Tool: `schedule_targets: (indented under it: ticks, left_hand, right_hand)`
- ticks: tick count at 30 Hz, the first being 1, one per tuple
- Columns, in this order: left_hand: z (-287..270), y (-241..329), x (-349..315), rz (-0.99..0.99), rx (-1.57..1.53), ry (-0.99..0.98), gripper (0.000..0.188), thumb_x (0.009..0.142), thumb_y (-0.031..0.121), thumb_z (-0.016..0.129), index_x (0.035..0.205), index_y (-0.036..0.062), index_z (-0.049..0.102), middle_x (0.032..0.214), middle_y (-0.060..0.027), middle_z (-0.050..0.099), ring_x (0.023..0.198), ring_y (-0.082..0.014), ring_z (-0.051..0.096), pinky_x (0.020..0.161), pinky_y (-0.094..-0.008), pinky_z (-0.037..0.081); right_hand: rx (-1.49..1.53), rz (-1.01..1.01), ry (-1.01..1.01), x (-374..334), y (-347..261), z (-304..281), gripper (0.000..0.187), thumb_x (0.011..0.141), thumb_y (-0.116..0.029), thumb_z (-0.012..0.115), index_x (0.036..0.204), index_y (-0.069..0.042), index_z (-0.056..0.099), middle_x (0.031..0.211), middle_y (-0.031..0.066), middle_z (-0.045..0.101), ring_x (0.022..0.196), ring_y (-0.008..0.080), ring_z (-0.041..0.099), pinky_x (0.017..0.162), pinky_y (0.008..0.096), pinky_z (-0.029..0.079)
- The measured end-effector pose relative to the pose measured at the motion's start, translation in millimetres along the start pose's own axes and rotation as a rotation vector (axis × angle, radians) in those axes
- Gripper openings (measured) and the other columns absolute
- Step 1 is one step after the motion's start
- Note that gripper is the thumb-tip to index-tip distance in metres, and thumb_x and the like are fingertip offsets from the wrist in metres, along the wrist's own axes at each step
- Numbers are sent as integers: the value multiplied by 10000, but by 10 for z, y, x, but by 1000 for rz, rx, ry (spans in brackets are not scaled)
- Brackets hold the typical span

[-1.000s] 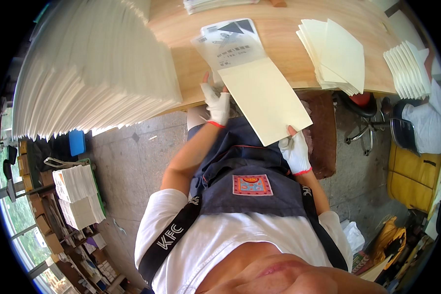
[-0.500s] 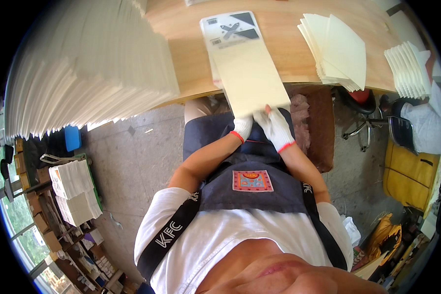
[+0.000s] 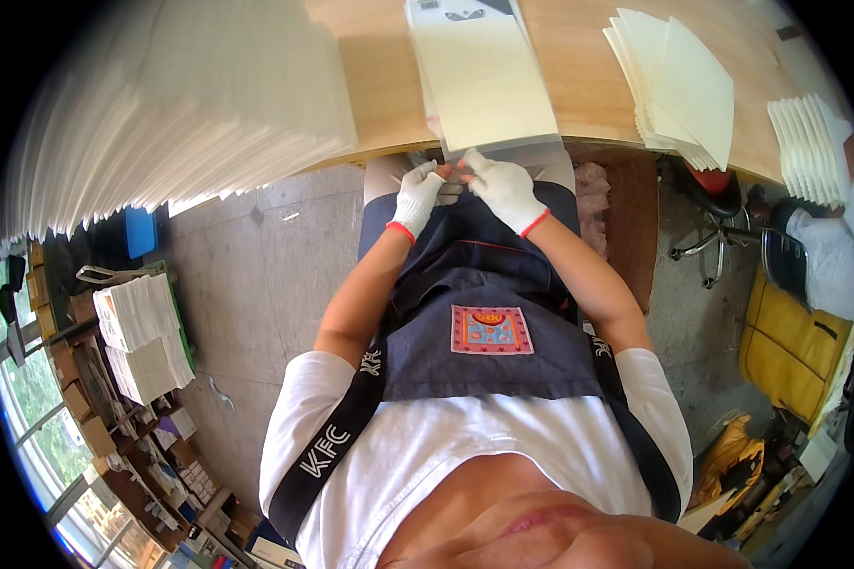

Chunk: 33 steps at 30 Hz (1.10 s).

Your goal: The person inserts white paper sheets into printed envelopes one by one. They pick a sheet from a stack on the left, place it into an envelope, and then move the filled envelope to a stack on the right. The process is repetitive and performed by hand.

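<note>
A cream card sheet (image 3: 484,85) lies inside a clear plastic sleeve on the wooden table, near the middle of the head view. The clear open end of the sleeve (image 3: 531,149) sticks out past the table's front edge. My right hand (image 3: 508,192), in a white knit glove with bare fingertips, is at that end with its fingers loosely apart. Beside it, over my lap, my left hand (image 3: 417,201) wears a matching glove. Its fingers are apart, and nothing shows between them. The sleeve's printed far part (image 3: 465,11) is cut by the upper edge of the view.
A tall stack of white sheets (image 3: 180,114) fills the table's left side. Fanned cream cards (image 3: 678,90) and a smaller white stack (image 3: 807,147) lie to the right. A swivel chair (image 3: 707,199) and a yellow padded item (image 3: 792,346) stand at right, a loaded shelf (image 3: 133,455) at left.
The cream sheet has moved away from me, deeper into the sleeve, and the clear end now shows. Both hands have let go of the sheet and drawn apart. The view has shifted slightly.
</note>
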<state>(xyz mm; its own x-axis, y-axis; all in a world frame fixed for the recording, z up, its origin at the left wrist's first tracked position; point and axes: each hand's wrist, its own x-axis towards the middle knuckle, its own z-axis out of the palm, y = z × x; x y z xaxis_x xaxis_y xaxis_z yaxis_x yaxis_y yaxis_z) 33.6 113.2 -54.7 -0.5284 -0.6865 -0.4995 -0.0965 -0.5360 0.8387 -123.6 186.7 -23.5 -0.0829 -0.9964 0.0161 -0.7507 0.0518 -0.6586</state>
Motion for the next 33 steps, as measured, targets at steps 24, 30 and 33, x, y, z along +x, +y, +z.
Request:
schedule_targets:
  ticks: [24, 30, 33]
  left_hand:
    - [-58, 301, 4, 1321, 1330, 221, 146, 626, 63, 682, 726, 125, 594, 987, -14, 601, 912, -250, 557, 737, -346, 470]
    - [-206, -90, 334, 615, 656, 441, 204, 750, 134, 678, 669, 69, 501, 676, -86, 521, 652, -232, 508, 591, -332, 403]
    - [-125, -152, 403, 375, 155, 581, 231, 815, 192, 637, 719, 61, 472, 648, -57, 518, 608, -159, 500, 565, -284, 390]
  right_hand:
    - [-416, -256, 451, -428, 564, -783, 407, 615, -150, 675, 1010, -145, 579, 983, 28, 573, 896, 284, 553, 767, 397, 442]
    - [183, 133, 581, -131, 816, -185, 231, 757, -227, 660, 773, -38, 529, 656, 117, 557, 612, 285, 547, 568, 366, 413]
    - [420, 576, 640, -31, 771, -38, 258, 793, -252, 633, 770, -24, 515, 634, 106, 544, 588, 231, 530, 564, 342, 405]
